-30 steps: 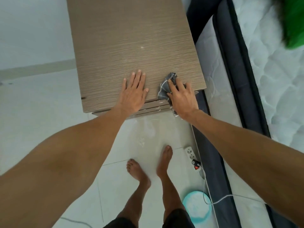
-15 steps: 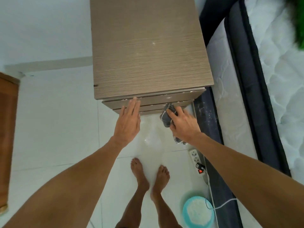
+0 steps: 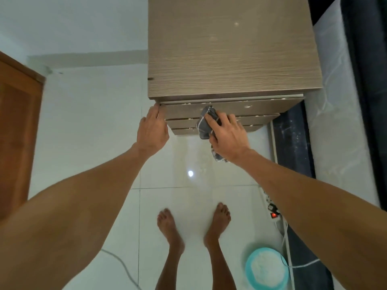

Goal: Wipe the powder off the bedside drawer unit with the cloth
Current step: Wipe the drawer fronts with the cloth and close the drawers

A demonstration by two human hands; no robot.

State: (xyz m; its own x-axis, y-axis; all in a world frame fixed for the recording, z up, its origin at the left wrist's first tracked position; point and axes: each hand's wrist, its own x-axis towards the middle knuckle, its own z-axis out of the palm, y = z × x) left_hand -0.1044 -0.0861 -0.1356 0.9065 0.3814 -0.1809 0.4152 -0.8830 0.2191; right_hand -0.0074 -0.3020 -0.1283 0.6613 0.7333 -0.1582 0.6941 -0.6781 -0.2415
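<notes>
The brown wood-grain bedside drawer unit (image 3: 232, 59) stands ahead of me, with a few white powder specks on its top and along the drawer edges. My right hand (image 3: 227, 137) presses a grey checked cloth (image 3: 204, 123) against the drawer fronts, below the top edge. My left hand (image 3: 151, 130) has its fingers apart and touches the unit's front left corner, holding nothing. Part of the cloth hangs hidden under my right palm.
A bed with a white mattress (image 3: 337, 130) and dark frame runs along the right. On the tiled floor lie a power strip (image 3: 272, 210) with cable and a teal bowl of white powder (image 3: 266, 268). A wooden door (image 3: 16, 130) is at left. My bare feet stand below.
Both hands came down off the top of the unit to its front. The right hand with the cloth now rubs the drawer fronts; the left hand shifted left to the corner.
</notes>
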